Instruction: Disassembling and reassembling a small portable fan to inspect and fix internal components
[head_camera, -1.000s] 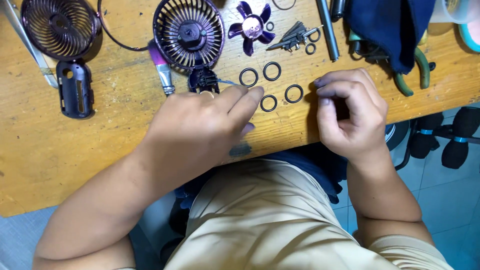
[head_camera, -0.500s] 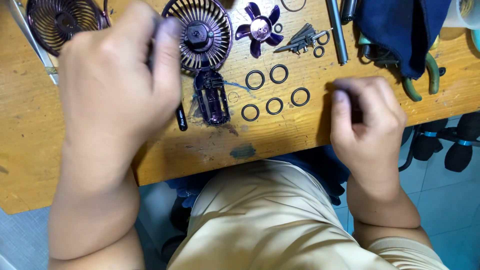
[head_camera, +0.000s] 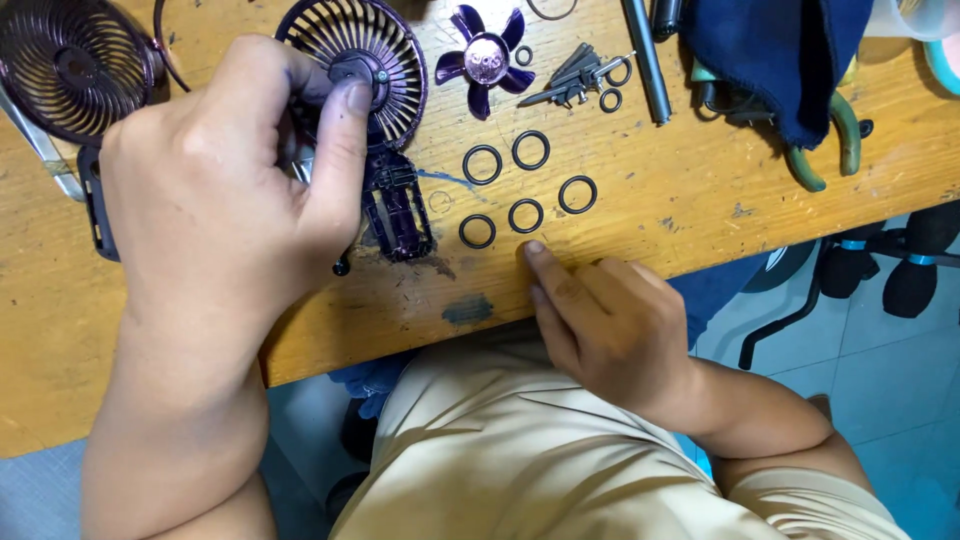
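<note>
Purple ribbed fan grille (head_camera: 385, 50) now sits under your left hand (head_camera: 230, 190), fingers gripping a tool; your right hand (head_camera: 610, 325), fingers loosely curled and empty, has dropped below the black rubber rings (head_camera: 525, 215).

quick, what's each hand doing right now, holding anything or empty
Left hand: closed around a dark tool, thumb on the hub of the purple fan grille.
Right hand: empty, fingers loosely curled, fingertip on the table near the black rings.
</note>
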